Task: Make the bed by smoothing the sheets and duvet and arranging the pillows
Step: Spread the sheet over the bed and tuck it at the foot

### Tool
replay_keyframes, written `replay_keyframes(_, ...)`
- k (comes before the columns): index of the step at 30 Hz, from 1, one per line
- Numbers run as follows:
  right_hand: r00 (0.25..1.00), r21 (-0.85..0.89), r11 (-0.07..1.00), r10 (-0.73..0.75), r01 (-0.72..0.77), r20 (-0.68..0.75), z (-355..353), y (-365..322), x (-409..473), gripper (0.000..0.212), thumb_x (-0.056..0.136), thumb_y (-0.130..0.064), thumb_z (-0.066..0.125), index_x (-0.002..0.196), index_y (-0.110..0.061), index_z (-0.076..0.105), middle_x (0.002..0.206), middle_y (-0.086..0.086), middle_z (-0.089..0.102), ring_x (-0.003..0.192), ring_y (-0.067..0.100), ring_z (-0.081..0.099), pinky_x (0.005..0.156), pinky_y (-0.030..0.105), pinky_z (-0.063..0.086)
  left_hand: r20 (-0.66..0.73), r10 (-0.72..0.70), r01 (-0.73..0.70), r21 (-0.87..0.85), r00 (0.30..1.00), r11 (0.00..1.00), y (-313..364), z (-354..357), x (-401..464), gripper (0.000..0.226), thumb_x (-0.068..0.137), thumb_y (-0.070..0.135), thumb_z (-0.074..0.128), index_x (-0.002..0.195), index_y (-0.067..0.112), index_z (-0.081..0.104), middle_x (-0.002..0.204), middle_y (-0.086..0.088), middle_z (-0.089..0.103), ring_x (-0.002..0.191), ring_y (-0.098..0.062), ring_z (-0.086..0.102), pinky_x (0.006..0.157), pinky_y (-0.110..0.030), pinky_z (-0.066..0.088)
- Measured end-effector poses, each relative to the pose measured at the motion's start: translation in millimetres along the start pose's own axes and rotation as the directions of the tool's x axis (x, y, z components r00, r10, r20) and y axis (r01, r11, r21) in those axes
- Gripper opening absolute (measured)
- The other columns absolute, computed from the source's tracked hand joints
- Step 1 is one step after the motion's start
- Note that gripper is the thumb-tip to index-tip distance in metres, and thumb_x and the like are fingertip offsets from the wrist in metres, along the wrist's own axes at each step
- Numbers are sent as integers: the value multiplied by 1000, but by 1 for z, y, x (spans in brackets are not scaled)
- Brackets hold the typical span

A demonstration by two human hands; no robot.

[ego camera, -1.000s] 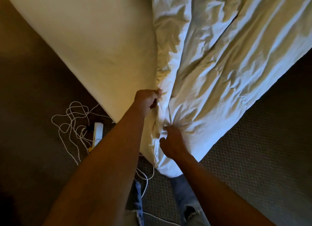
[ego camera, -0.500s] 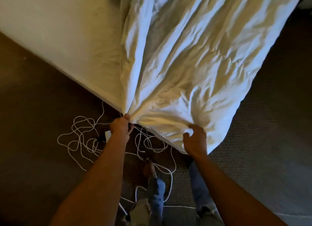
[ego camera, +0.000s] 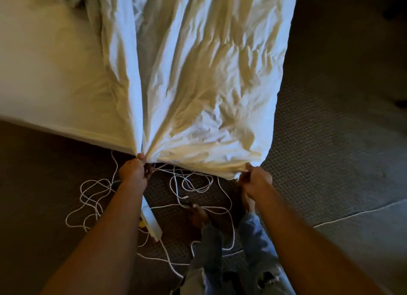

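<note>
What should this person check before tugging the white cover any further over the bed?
1. Left hand grips the duvet edge: ok.
2. Right hand grips the near corner: ok.
3. Duvet lies flat: not ok, it is creased and bunched into folds toward the left hand.
4. Duvet covers the mattress: not ok, the left part lies bare.
5. Floor behind the bare feet is free: not ok, white cables and a power strip lie tangled around them.
6. Pillows in place: cannot tell, out of view.

two hands [ego camera: 134, 172], one duvet [ego camera: 198, 79], one mattress [ego camera: 50, 74], one power strip [ego camera: 152, 223]
</note>
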State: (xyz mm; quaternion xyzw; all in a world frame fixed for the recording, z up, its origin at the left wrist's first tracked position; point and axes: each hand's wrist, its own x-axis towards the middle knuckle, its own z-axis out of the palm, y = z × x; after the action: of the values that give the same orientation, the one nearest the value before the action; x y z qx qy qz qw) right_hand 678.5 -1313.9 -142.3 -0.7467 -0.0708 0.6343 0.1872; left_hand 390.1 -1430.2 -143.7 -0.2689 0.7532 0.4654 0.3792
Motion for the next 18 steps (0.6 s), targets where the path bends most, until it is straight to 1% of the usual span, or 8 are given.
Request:
replay_keyframes(3, 958, 70, 983, -146, 168, -245, -17, 8, 5, 23, 97, 1, 53, 96, -17, 68, 89, 9, 72, 71, 18, 64, 66, 34, 55, -14, 4, -4, 21, 1000, 1000, -7, -3, 12, 23, 99, 22, 66, 115, 6, 61, 92, -13, 64, 69, -18, 62, 62, -31, 54)
replay_keyframes(6, 868, -140, 978, -203, 155, -453, -39, 34, 3, 16, 91, -22, 62, 98, -15, 75, 98, 14, 75, 86, 32, 69, 81, 43, 60, 2, -30, 30, 60, 1000, 998, -27, 3, 3, 26, 99, 22, 64, 116, 3, 63, 83, -13, 66, 60, -17, 61, 44, -25, 50)
replay_keyframes(8, 873, -123, 978, -207, 170, -442, -38, 32, -3, 14, 89, -17, 62, 90, -15, 75, 97, 15, 75, 88, 32, 69, 83, 41, 60, 18, -49, 48, 51, 999, 998, -35, 6, -1, 23, 100, 25, 63, 112, 5, 63, 87, -16, 68, 63, -18, 63, 40, -21, 49)
replay_keyframes(11, 883, -73, 977, -212, 200, -420, -45, 17, -13, 20, 87, 5, 60, 86, -13, 69, 86, 14, 69, 65, 23, 58, 50, 15, 49, -1, -52, 52, 60, 999, 997, -39, 7, -4, 22, 100, 25, 64, 112, 7, 64, 85, -12, 68, 66, -16, 63, 42, -22, 51)
replay_keyframes(13, 906, -66, 986, -169, 155, -388, -54, 20, -12, 12, 86, 2, 65, 93, -5, 72, 81, 11, 67, 66, 21, 61, 47, 8, 44, -8, -42, 43, 43, 999, 998, -40, 9, -8, 24, 100, 27, 65, 112, 6, 65, 82, -10, 66, 64, -15, 62, 43, -23, 52)
replay_keyframes(15, 962, -95, 995, -54, 30, -267, -57, 29, -2, 7, 88, -3, 64, 91, -2, 70, 69, 9, 67, 72, 18, 72, 55, 13, 51, -43, -13, 14, 26, 999, 1000, -41, 15, -13, 29, 99, 29, 66, 113, 4, 64, 83, -12, 65, 63, -16, 62, 43, -22, 52)
replay_keyframes(16, 982, -107, 994, 2, -23, -191, -59, 33, 7, 8, 92, -2, 61, 87, -4, 66, 67, 8, 66, 80, 24, 75, 60, 19, 54, -59, 1, 0, 25, 998, 1000, -43, 17, -13, 32, 99, 30, 66, 115, 3, 64, 85, -12, 65, 64, -16, 62, 44, -23, 53)
replay_keyframes(18, 989, -76, 993, 85, -95, -125, -58, 32, 13, 14, 97, -2, 59, 83, -6, 59, 75, 9, 60, 74, 33, 68, 64, 32, 57, -64, 17, -16, 20, 998, 1000, -45, 20, -16, 34, 99, 31, 67, 119, 4, 65, 84, -10, 65, 66, -16, 63, 49, -23, 54)
